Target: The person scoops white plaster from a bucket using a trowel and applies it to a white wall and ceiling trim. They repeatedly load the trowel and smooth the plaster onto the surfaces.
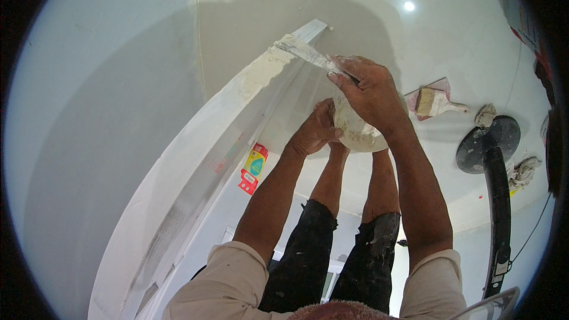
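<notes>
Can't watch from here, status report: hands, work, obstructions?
Right hand gripping putty knife, at white ledge's upper end. Left hand holding pale bowl. Nothing visibly blocking knife.

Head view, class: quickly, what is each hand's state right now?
Left hand: closed, holding the pale bowl.
Right hand: closed, holding the putty knife.

Right of centre: pale-handled flat brush with tan bristles (437, 103), lying over pinkish flat sheet (440, 85). Far right: black round disc (507, 133) on long black bar (496, 213); crumpled beige wad (486, 115) at disc's upper edge; crumpled grey bundle (524, 173) below. Left of centre: red-yellow-blue packet (253, 169).
</notes>
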Available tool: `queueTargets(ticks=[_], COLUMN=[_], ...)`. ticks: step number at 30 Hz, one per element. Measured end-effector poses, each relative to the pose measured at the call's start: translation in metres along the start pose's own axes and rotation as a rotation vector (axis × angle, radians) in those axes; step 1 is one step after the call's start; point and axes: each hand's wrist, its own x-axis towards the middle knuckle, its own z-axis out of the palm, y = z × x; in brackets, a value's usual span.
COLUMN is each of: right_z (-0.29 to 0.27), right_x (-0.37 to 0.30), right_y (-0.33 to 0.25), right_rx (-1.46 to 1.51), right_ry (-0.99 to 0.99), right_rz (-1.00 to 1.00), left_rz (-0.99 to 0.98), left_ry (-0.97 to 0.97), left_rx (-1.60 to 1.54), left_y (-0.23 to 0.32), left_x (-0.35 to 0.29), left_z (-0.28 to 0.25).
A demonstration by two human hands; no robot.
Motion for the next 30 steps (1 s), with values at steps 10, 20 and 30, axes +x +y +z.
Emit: queueTargets(ticks=[10, 20, 30], right_z=[-0.005, 0.015, 0.01], right_x=[-0.031, -0.01, -0.009], right_y=[-0.064, -0.065, -0.068], right_rx=[-0.251, -0.352, -0.393], right_ry=[0.213, 0.183, 0.156], right_rz=[-0.106, 0.106, 0.058], left_rz=[-0.006, -0.074, -0.113], left_ry=[0.063, 0.079, 0.095], left_rx=[0.016, -0.014, -0.031], left_y=[0.007, -0.001, 0.001], left_x=[0.006, 0.002, 0.002], left_z=[0.013, -0.003, -0.002])
